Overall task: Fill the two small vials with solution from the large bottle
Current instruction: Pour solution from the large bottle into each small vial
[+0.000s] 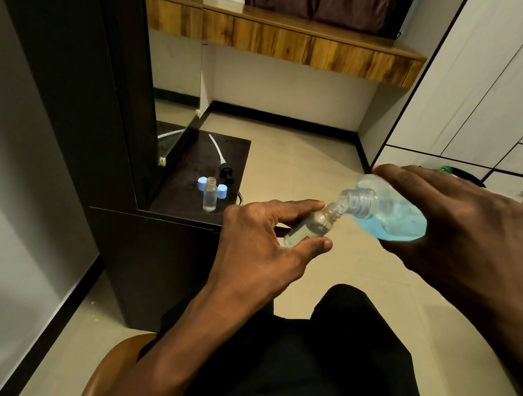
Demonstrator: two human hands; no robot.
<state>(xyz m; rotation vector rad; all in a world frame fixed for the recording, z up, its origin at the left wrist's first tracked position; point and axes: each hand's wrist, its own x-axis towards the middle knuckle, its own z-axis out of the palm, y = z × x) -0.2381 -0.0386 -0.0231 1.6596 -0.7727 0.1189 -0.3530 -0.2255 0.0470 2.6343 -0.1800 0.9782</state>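
The left hand [256,241] pinches a small clear glass vial [308,227] between thumb and fingers, its open neck tilted toward two o'clock. Touching that neck from two o'clock is the threaded mouth of the large clear plastic bottle of blue solution [388,211], tipped on its side and clasped from above by the right hand [460,229], whose fingers hide the bottle's far end. A second small clear vial [210,195] stands uncapped at nine o'clock on the dark cabinet top [186,165], between two light blue caps [201,184]. How full the held vial is cannot be told.

tilted blue bottle [391,215] mouth touching held vial [312,224]
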